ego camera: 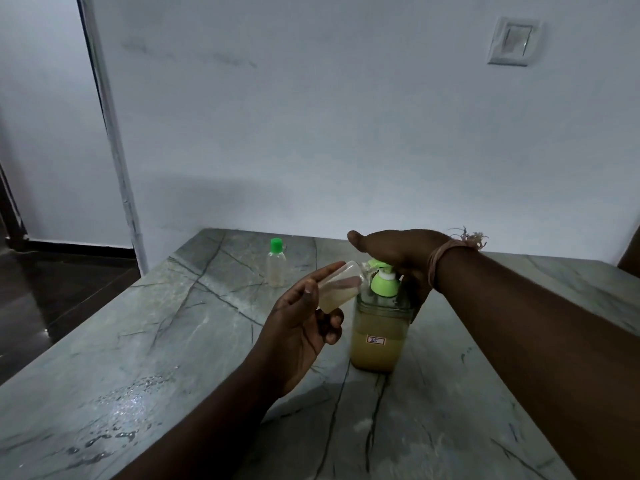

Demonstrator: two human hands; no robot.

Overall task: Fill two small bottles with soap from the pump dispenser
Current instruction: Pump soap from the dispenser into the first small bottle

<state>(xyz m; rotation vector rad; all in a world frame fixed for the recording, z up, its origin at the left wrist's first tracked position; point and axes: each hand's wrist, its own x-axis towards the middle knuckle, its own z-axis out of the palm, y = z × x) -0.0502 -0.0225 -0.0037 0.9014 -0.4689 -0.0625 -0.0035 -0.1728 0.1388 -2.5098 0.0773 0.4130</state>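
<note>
Green pump [382, 273] sits mid-frame under the flat, pressing right hand [398, 252]; the left hand [304, 317] pinches a tilted small bottle [337, 287] at the spout. Soap may miss if the mouth slips aside.

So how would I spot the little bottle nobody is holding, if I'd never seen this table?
Start at the grey stone table and look to its far edge by the white wall. Left of the soap pump dispenser stands a small clear bottle, upright and alone. Unlike the uncapped bottle tilted in the left hand, it wears a green cap.
</note>
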